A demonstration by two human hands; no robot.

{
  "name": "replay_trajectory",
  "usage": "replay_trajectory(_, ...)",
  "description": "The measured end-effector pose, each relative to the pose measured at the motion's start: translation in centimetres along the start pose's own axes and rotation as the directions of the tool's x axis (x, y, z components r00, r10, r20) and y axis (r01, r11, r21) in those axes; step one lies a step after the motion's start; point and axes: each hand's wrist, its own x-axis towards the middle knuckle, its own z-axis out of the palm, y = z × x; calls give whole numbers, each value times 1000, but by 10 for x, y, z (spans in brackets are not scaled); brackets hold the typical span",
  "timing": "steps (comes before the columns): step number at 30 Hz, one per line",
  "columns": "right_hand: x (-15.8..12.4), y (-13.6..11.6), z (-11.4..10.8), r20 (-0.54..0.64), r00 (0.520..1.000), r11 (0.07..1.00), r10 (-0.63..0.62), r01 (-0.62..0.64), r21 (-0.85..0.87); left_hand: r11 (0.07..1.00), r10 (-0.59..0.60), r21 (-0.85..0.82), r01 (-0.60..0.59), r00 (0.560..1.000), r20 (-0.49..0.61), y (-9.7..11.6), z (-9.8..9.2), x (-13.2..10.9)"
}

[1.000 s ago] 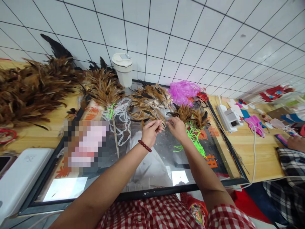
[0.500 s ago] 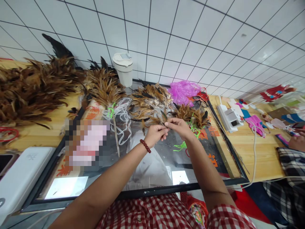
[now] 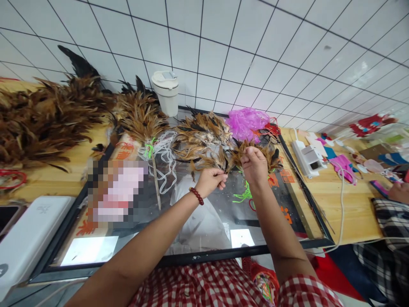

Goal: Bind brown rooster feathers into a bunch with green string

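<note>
My left fingers point(image 3: 221, 174) pinch a feather tuft point(image 3: 226, 163), tips toward the surface point(image 3: 223, 255)'s far edge; right fingers point(image 3: 250, 152) bunched together, off rightward.

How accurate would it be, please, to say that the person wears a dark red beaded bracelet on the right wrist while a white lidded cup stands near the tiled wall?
Not quite: the head view shows the beaded bracelet at the wrist of the left hand. The white lidded cup does stand near the tiled wall.
</note>
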Motion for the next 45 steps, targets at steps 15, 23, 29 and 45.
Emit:
replay_trajectory(15, -8, 2, 2, 192, 973, 917, 128, -42, -398, 996, 77, -54, -77, 997, -3, -11, 0, 6)
replay_trajectory(23, -3, -10, -7, 192, 981, 982, -37, 72, -177, 981, -14, -193, -3, 996, -86, 3, -1, 0)
replay_trajectory(29, -12, 2, 3, 343, 902, 905, 264, -109, -411, 931, -128, -346, 117, 992, -8, 13, -12, 0)
replay_trajectory(45, -13, 12, 4, 390, 822, 892, 414, -282, -352, 921, -126, -373, 112, 992, -13, 12, -11, 3)
